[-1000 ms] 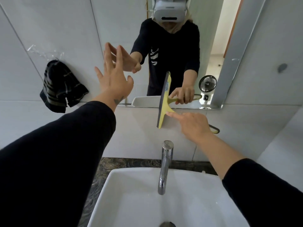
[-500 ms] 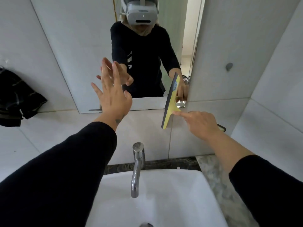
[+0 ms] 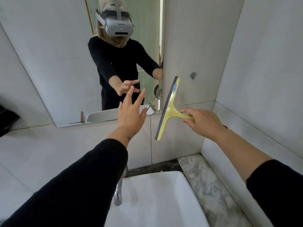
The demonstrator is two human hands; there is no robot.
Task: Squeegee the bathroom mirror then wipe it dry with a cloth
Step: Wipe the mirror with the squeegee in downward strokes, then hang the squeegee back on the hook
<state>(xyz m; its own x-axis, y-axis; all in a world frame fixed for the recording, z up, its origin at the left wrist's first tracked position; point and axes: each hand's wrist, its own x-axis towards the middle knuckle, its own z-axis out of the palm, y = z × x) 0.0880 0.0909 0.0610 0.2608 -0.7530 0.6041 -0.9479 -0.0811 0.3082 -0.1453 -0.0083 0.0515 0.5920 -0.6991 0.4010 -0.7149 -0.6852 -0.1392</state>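
Right hand [image 3: 203, 122] clamped on the handle of the yellow squeegee [image 3: 168, 108], blade tilted against the wall tile just right of the mirror [image 3: 57, 63] (near its lower right corner). Left hand [image 3: 131, 115] raised before the glass, fingers [image 3: 141, 97] spread apart, empty. Below, sink [image 3: 164, 194] and tap [image 3: 118, 192].
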